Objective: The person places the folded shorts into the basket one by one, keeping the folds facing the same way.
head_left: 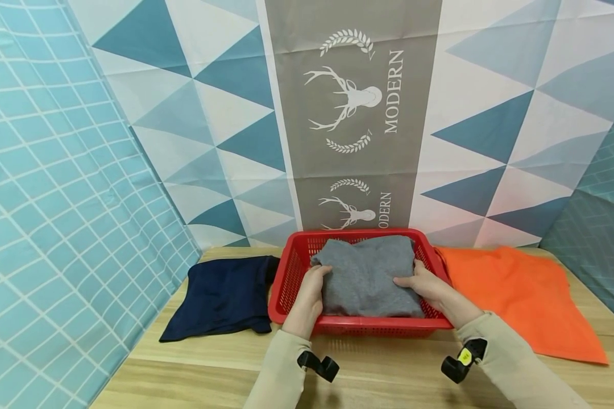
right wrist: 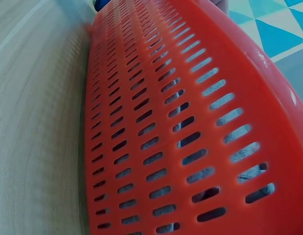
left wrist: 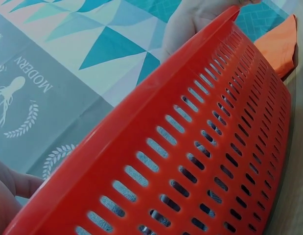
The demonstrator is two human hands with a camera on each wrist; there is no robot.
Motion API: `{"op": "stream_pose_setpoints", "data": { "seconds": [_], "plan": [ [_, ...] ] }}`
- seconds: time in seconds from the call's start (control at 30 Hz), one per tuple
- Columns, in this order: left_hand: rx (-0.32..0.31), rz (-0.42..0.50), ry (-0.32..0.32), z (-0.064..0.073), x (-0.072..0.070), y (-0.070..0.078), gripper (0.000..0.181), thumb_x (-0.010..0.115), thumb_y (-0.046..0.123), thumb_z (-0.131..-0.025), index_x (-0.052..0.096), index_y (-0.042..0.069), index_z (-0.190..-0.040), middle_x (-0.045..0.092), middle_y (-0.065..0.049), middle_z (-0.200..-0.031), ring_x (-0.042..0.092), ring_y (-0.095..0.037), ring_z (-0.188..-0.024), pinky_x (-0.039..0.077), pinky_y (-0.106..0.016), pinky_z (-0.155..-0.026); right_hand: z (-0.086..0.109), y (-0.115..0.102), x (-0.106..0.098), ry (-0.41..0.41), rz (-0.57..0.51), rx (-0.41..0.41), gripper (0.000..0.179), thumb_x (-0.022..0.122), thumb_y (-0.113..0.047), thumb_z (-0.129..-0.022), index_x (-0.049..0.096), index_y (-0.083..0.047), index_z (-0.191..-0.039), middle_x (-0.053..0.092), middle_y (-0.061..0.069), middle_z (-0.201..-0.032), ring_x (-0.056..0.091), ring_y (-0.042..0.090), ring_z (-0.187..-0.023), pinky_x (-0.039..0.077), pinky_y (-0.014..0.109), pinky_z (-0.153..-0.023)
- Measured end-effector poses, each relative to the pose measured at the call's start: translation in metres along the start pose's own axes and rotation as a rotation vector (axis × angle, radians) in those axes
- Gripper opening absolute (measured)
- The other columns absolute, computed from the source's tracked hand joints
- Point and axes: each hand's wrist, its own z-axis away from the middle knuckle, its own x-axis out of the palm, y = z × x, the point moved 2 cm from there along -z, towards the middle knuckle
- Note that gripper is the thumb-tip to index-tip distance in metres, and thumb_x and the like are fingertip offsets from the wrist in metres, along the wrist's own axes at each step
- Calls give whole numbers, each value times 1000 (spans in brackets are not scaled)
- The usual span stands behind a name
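Note:
A folded grey garment (head_left: 368,284) lies in a red slotted plastic basket (head_left: 368,322), filling most of it. My left hand (head_left: 313,288) holds its left side, thumb on top and the other fingers tucked out of sight. At the opposite side my right hand (head_left: 428,282) grips the cloth the same way, thumb lying over it. In the left wrist view the basket's front wall (left wrist: 156,142) fills the picture, with grey cloth showing through the slots. The right wrist view also looks at this wall (right wrist: 156,117) from outside.
Left of the basket, a dark navy garment (head_left: 220,295) lies flat on the wooden table (head_left: 210,375). On the right an orange cloth (head_left: 522,301) is spread close against the basket. A patterned curtain (head_left: 225,113) hangs behind the table, with a blue tiled-pattern sheet (head_left: 56,170) at the left.

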Motion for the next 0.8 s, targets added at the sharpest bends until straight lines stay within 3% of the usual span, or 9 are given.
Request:
{"op": "stream_pose_setpoints", "data": {
  "seconds": [0.2,0.33,0.4,0.57,0.67,0.8],
  "plan": [
    [-4,-36,9,5,0,2,55,44,14,-92,24,-6,-139,13,-23,-147,7,-39,-136,12,-51,-109,0,5,4,-39,81,-3,73,49,-10,-91,-3,12,-137,13,32,-138,23,43,-122,21,57,-104],
    [6,-69,16,6,0,2,55,44,16,-93,23,-4,-139,11,-23,-146,7,-41,-135,11,-55,-108,-1,7,6,-68,107,5,71,47,-7,-91,-2,13,-137,14,32,-139,24,43,-123,22,57,-103],
    [45,-108,49,7,1,2,52,45,16,-91,29,-3,-137,15,-23,-144,15,-40,-132,17,-55,-106,-2,8,6,-80,96,7,73,47,-5,-89,-4,13,-138,12,33,-140,22,44,-124,20,58,-104],
    [242,-332,140,4,5,3,38,52,13,-86,51,1,-122,34,-17,-134,36,-32,-119,34,-47,-94,-1,8,6,-112,43,4,80,47,2,-80,-8,14,-137,6,32,-142,18,42,-125,17,58,-105],
    [288,-468,95,5,8,4,36,52,13,-86,55,1,-120,43,-16,-131,40,-31,-118,37,-46,-92,0,7,7,-121,30,5,83,46,4,-77,-11,13,-137,2,31,-143,16,42,-125,15,59,-105],
    [243,-590,-2,6,11,0,36,49,17,-91,54,2,-123,48,-16,-130,43,-33,-120,38,-49,-94,1,5,6,-124,50,11,84,47,6,-77,-11,14,-137,0,32,-143,13,44,-126,13,60,-105]
  ]
}}
